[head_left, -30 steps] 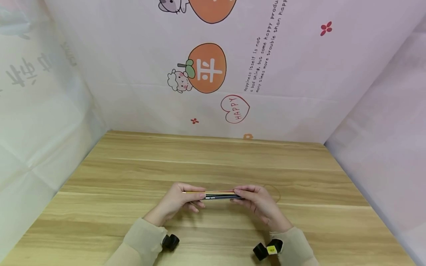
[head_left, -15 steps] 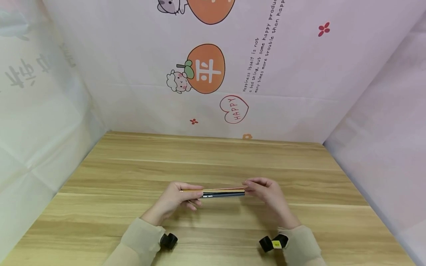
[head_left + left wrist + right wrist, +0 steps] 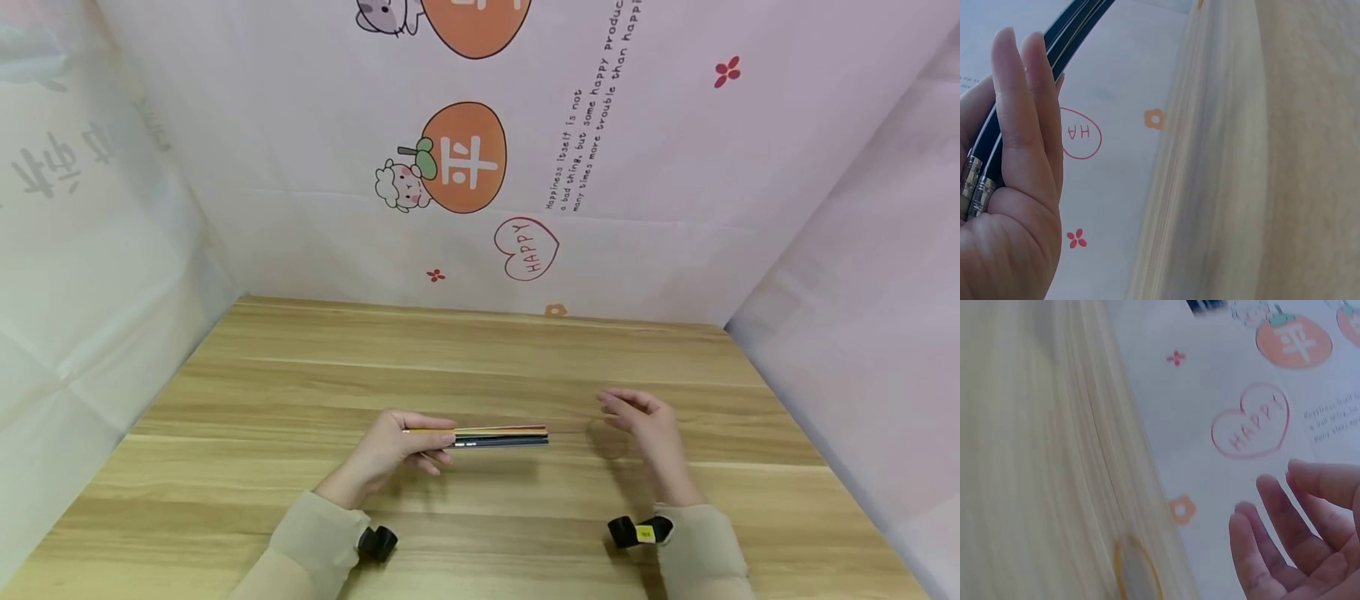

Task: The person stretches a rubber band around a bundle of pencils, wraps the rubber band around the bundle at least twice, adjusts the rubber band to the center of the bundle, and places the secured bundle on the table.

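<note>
My left hand (image 3: 390,454) grips a bundle of pencils (image 3: 501,436) near its left end, thumb on top, and holds it level above the table. Dark pencils (image 3: 1079,31) with silver metal ends show behind the fingers in the left wrist view; yellowish and red ones lie along the bundle's far side. To the right of the bundle, my right hand (image 3: 648,429) is raised, apart from it. Its fingers (image 3: 1297,519) are loosely bent with nothing between them. A thin yellow rubber band (image 3: 1119,569) lies on the table near the right hand, faint in the head view.
The wood-grain table (image 3: 450,358) reaches back to a white printed cloth (image 3: 337,242) that hangs behind it. Similar cloth closes off the left side (image 3: 90,333) and the right side (image 3: 885,333).
My right hand has let go of the pencils' right end and moved away to the right and slightly up. The left hand keeps its grip, nearly still.
</note>
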A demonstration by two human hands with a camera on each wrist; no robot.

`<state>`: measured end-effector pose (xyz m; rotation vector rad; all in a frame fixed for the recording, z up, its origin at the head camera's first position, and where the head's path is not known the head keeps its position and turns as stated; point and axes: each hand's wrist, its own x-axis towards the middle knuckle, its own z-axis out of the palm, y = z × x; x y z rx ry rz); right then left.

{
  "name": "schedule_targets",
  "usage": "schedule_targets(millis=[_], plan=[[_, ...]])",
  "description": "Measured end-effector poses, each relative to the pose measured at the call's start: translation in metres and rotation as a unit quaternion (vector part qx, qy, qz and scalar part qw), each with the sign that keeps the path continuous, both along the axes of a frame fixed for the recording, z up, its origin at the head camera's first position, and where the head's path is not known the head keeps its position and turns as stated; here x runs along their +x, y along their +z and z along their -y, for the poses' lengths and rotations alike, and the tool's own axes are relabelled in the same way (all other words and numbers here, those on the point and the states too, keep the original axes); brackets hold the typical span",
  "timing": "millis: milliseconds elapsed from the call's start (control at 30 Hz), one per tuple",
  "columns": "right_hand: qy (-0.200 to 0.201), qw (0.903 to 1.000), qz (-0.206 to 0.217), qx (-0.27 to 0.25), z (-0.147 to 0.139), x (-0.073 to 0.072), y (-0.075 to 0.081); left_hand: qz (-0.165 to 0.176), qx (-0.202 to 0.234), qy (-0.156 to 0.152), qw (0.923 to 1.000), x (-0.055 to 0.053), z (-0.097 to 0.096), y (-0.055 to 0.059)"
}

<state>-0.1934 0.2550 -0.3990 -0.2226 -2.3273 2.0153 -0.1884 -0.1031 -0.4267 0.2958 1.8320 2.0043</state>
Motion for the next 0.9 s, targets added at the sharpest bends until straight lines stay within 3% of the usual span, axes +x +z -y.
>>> schedule_targets(millis=[200,533,767,900], plan=[[-0.041,0.9986,0.020,0.026,-0.019,-0.003,-0.003,-0.003,-0.005,0.000,1.0000,0.002,0.000,0.003],[-0.049,0.9951,0.048,0.071,-0.035,-0.005,-0.011,0.001,-0.010,-0.002,0.9999,0.002,0.001,0.003],[-0.001,0.9876,0.088,0.130,-0.040,-0.006,-0.020,0.000,-0.006,-0.007,1.0000,0.003,0.001,0.003],[0.028,0.9815,0.085,0.169,-0.041,-0.006,-0.024,0.001,-0.004,-0.009,1.0000,0.002,0.001,0.003]])
